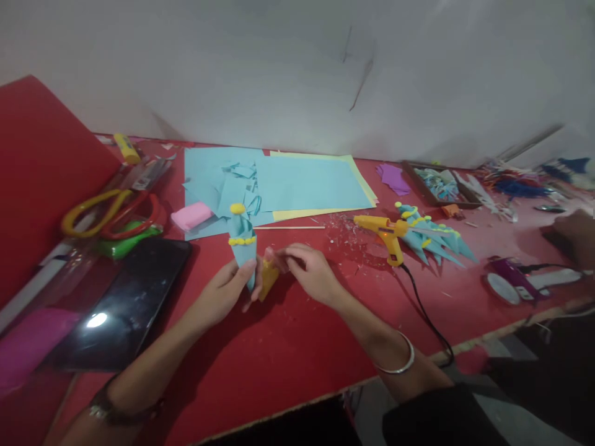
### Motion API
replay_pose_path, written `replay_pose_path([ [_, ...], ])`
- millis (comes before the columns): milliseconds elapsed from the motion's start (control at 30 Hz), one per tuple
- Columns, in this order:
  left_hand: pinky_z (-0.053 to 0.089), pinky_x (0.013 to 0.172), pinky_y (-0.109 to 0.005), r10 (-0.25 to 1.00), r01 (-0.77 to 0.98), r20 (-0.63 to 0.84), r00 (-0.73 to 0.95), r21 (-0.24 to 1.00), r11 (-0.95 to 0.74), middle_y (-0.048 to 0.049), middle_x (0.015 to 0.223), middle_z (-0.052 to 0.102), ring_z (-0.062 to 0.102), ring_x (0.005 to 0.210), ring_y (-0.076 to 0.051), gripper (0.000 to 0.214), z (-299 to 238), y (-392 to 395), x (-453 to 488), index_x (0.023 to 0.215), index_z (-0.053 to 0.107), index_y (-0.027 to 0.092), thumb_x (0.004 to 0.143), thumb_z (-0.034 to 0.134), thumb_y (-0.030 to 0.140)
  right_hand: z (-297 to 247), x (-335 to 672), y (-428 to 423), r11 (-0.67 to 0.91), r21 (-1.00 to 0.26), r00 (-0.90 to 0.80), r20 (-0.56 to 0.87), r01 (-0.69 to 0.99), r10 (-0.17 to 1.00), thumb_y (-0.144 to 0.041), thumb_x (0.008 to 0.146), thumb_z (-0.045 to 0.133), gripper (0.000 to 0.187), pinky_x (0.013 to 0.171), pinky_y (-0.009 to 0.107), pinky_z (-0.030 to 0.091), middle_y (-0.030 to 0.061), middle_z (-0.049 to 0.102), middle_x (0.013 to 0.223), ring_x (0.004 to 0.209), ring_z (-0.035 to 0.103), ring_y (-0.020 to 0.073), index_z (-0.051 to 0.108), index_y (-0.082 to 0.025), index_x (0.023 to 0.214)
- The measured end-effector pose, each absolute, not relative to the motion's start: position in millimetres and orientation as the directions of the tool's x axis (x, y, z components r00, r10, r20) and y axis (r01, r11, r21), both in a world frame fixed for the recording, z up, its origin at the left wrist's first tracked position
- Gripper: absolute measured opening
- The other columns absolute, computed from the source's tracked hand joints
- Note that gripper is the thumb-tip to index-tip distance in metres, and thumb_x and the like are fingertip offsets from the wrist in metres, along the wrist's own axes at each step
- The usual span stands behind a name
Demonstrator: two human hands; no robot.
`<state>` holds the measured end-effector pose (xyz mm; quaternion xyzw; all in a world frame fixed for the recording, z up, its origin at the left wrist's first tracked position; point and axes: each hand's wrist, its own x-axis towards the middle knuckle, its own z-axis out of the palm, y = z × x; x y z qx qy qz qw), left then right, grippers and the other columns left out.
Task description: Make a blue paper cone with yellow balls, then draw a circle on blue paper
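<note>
My left hand (222, 292) grips a light blue paper cone (242, 241) with a yellow ball on top and a yellow beaded band, held upright above the red table (288, 347). My right hand (310, 271) pinches a small yellow paper piece (268, 277) right beside the cone's lower end. Both hands meet near the middle of the table.
A yellow glue gun (389, 233) rests on its stand to the right, its black cord running to the table edge, beside a pile of finished blue cones (434, 238). Blue and yellow paper sheets (307, 183), a pink block (190, 215), scissors (105, 210), a dark phone (130, 297), a thin stick (288, 227) lie around. Another person's hand (574, 232) is at far right.
</note>
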<state>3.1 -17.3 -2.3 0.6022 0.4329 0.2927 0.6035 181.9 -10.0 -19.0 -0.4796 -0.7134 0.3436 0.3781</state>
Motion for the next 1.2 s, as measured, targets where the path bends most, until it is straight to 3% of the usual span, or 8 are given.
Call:
replay_pose_path([
  [100,0.034,0.042,-0.02,0.874,0.306,-0.219,0.434,0.948,0.085,0.0049,0.041,0.042,0.041,0.038,-0.007,0.044,2.2,-18.4,5.9,0.053,0.042,0.018,0.085,0.032,0.047,-20.2,180.9,-10.7,0.252,-0.884,-0.274,0.149,0.395,0.95,-0.006,0.077,0.044,0.025,0.073,0.028,0.047,0.0035,0.061,0.083,0.079,0.057,0.0127,0.065,-0.017,0.086],
  [200,0.032,0.04,-0.02,0.869,0.319,-0.236,0.435,0.943,0.096,0.0049,0.039,0.041,0.039,0.037,-0.008,0.044,6.4,-19.9,8.0,0.052,0.042,0.019,0.085,0.031,0.046,-19.4,179.6,-11.1,0.204,-0.902,-0.3,0.088,0.381,0.95,-0.008,0.077,0.049,0.019,0.066,0.025,0.048,0.0025,0.057,0.08,0.073,0.057,0.0116,0.064,-0.016,0.084],
  [433,0.03,0.038,-0.019,0.872,0.301,-0.244,0.424,0.946,0.118,0.006,0.037,0.04,0.038,0.034,-0.007,0.042,7.3,-19.0,8.2,0.052,0.041,0.019,0.085,0.033,0.045,-17.7,174.5,-13.9,0.32,-0.72,-0.332,0.13,0.616,0.934,-0.011,0.084,0.043,0.025,0.076,0.031,0.045,0.0051,0.055,0.084,0.081,0.054,0.0151,0.065,-0.018,0.094],
  [700,0.035,0.038,-0.02,0.831,0.298,-0.314,0.459,0.936,0.189,0.005,0.04,0.043,0.04,0.033,-0.007,0.047,0.1,-18.3,6.2,0.053,0.041,0.019,0.083,0.031,0.053,-27.5,176.7,-7.9,0.28,-0.897,-0.402,0.13,0.342,0.906,-0.005,0.082,0.041,0.032,0.086,0.03,0.045,0.0043,0.057,0.096,0.094,0.055,0.0127,0.064,-0.021,0.097],
  [1000,0.034,0.042,-0.019,0.798,0.341,-0.277,0.536,0.935,0.095,0.0046,0.038,0.041,0.04,0.036,-0.007,0.05,0.2,-17.7,5.0,0.049,0.041,0.018,0.085,0.029,0.052,-22.8,171.9,-14.8,0.323,-0.737,-0.383,0.094,0.594,0.919,0.003,0.074,0.042,0.031,0.074,0.029,0.044,0.0061,0.057,0.086,0.079,0.053,0.0145,0.065,-0.016,0.082],
  [1133,0.034,0.042,-0.02,0.778,0.359,-0.306,0.549,0.927,0.112,0.0044,0.04,0.043,0.042,0.036,-0.007,0.052,-2.6,-18.1,2.4,0.049,0.042,0.018,0.084,0.029,0.054,-23.1,171.6,-12.1,0.295,-0.781,-0.374,0.085,0.551,0.923,0.0,0.076,0.043,0.029,0.074,0.029,0.043,0.0049,0.059,0.082,0.079,0.053,0.015,0.065,-0.017,0.084],
  [1200,0.035,0.043,-0.02,0.763,0.352,-0.318,0.563,0.927,0.127,0.0043,0.038,0.043,0.042,0.036,-0.007,0.053,-3.1,-18.4,1.8,0.05,0.042,0.018,0.083,0.028,0.057,-22.6,172.7,-9.8,0.271,-0.84,-0.376,0.087,0.469,0.922,0.001,0.074,0.042,0.028,0.073,0.028,0.043,0.0025,0.058,0.077,0.075,0.053,0.0133,0.064,-0.017,0.076],
])
